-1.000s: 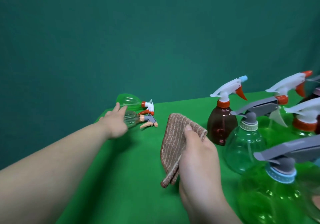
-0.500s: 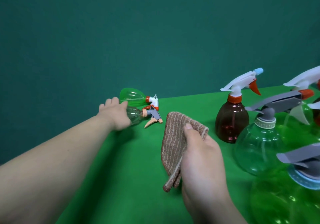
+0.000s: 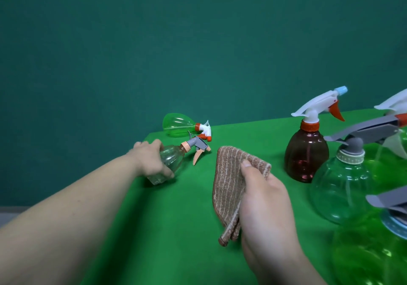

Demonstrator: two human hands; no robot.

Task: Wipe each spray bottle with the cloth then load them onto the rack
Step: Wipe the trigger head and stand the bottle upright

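My left hand [image 3: 152,160] grips the body of a small clear spray bottle [image 3: 174,156] with a grey and peach trigger, lying on its side near the table's far left corner. Behind it a green bottle [image 3: 178,124] with a white and orange trigger lies on its side, untouched. My right hand [image 3: 266,201] holds a folded brown striped cloth [image 3: 229,181] upright over the middle of the table, thumb pressed on its front. No rack is in view.
The table has a green cover [image 3: 176,229]. At the right stand a brown bottle [image 3: 306,152] with a white trigger, a clear bottle [image 3: 341,185] with a grey trigger, and green bottles [image 3: 370,251] cut off by the frame edge. A dark green wall is behind.
My left hand has closed round the clear bottle and drawn it nearer, away from the green bottle. The right hand with the cloth has barely moved.
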